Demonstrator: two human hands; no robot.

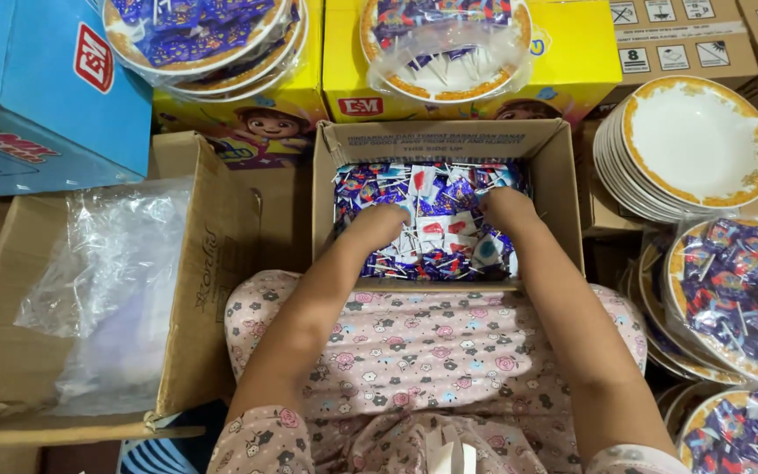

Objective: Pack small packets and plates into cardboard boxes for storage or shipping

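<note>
1. Brown cardboard box [554, 189], flaps open, sits on the person's lap against a floral-print garment [436, 342]. It is filled with wrapped lollipops [442, 230]: purple-blue wrappers, some with red and white panels, thin white sticks poking through the heap.
2. Left hand [379, 224] is pressed palm-down into the lollipops on the left side of the box, fingers curled into the pile; whether its grip has closed on any piece I cannot tell.
3. Right hand [506, 209] is likewise buried in the lollipops on the right side, fingers bent down; grip state cannot be told either.
4. Larger cardboard box [203, 263] at the person's left holds crumpled clear plastic bags [107, 281].
5. Stack of white plates with gold rims [699, 140] stands at the right, top plate bare.
6. Plates wrapped in clear film [739, 294], each loaded with the same lollipops, lie below that stack; similar filled plates [203, 35] rest on yellow cartons [563, 70] at the top.
7. Blue carton [28, 88] at upper left.
</note>
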